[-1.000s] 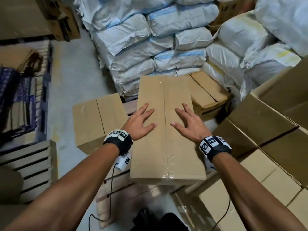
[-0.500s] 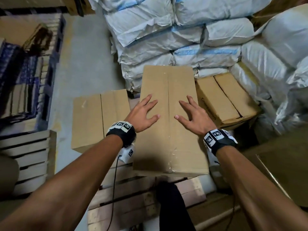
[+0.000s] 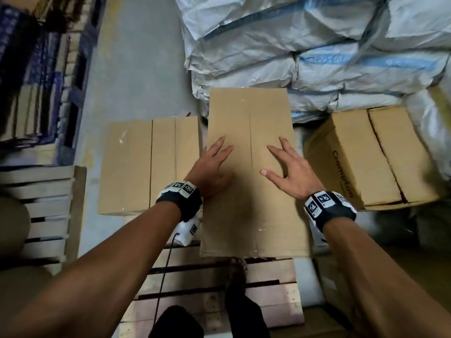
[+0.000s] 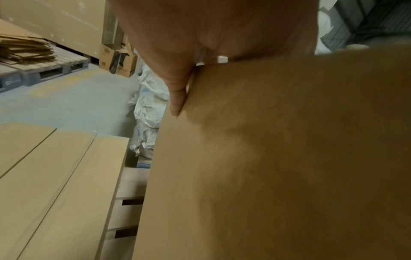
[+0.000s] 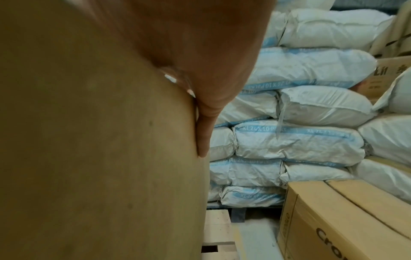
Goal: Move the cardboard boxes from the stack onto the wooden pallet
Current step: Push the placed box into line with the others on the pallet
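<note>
A long brown cardboard box (image 3: 249,113) lies on the wooden pallet (image 3: 219,284), its far end against the white sacks. My left hand (image 3: 214,162) and right hand (image 3: 283,164) both rest flat on its top, fingers spread and straight. In the left wrist view a finger (image 4: 177,98) lies along the box (image 4: 289,158) edge. The right wrist view shows a finger (image 5: 204,133) along the other edge of the box (image 5: 100,140). A second box (image 3: 136,164) sits to the left on the pallet, with a narrow gap between.
A printed carton (image 3: 371,152) stands to the right, tilted a little. Stacked white sacks (image 3: 317,45) wall off the far side. Another wooden pallet (image 3: 46,208) lies at the left, flattened cardboard (image 3: 31,81) beyond it. My foot (image 3: 238,267) stands on the pallet's near slats.
The long box has gone forward and down onto the pallet between the two other boxes, both hands staying flat on its top. The stack on the right has left the view.
</note>
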Available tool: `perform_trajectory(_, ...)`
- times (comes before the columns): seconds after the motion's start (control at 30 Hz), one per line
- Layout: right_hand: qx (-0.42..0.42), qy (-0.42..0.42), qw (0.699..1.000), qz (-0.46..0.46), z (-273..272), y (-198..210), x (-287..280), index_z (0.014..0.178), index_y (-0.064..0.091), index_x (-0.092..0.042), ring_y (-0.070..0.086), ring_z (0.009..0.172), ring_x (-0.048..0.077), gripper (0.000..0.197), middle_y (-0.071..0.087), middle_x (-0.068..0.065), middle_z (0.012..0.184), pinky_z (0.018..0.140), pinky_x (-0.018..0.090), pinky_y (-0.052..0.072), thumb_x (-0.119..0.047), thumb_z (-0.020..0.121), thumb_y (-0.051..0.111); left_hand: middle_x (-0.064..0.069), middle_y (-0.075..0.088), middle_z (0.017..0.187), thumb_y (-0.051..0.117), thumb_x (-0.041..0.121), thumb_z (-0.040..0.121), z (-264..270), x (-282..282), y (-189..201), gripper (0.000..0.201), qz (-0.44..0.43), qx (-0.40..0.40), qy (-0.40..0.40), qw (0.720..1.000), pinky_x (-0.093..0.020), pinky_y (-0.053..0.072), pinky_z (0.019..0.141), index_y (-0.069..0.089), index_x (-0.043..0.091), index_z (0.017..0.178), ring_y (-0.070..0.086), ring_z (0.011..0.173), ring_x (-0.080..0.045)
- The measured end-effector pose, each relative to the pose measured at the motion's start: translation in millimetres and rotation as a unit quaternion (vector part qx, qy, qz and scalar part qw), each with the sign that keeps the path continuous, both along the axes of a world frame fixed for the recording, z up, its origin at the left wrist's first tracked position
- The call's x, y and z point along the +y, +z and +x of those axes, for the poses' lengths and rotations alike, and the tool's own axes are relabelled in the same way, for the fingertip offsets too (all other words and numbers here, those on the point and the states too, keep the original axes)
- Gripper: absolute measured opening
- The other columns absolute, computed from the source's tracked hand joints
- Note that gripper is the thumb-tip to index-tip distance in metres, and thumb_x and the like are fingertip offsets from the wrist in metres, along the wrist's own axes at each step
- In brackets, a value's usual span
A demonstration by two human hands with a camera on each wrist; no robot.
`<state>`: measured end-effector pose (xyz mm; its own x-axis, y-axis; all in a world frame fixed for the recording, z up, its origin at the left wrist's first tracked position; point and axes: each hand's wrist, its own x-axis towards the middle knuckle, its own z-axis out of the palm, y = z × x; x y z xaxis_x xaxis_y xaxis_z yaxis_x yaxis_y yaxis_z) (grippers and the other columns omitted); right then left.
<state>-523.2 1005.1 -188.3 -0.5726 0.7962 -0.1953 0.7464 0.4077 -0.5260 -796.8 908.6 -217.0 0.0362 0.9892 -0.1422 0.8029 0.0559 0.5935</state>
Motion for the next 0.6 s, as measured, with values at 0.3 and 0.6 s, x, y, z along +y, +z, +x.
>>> perform_trajectory(0.3,-0.011,-0.003,1.000,-0.014,-45.5,-110.0,37.3,0.158,0.042,-0.035,0.024,0.158,0.014,0.079,0.010,-0.007,0.176,0.122,0.024,0.013,-0.061,0.090,0.072,-0.001,0.003,0.176,0.051,0.068,0.092,-49.7,37.3,-125.1,0.090,-0.018,-0.040,-0.009,0.999,-0.059,0.022,0.125,0.026,0.020,0.164,0.009,0.161,-0.031)
perform_trajectory(0.6,-0.022,-0.020,1.000,-0.003,-81.4,-226.3,47.8,0.157,0.042,-0.038,0.025,0.157,0.014,0.075,0.012,-0.008,0.175,0.123,0.027,0.016,-0.055,0.091,0.074,0.005,-0.004,0.175,0.051,0.073,0.080,-86.0,52.0,-240.6,0.104,-0.051,-0.067,-0.011,0.996,-0.058,0.018,0.127,0.022,0.021,0.165,0.005,0.160,-0.036)
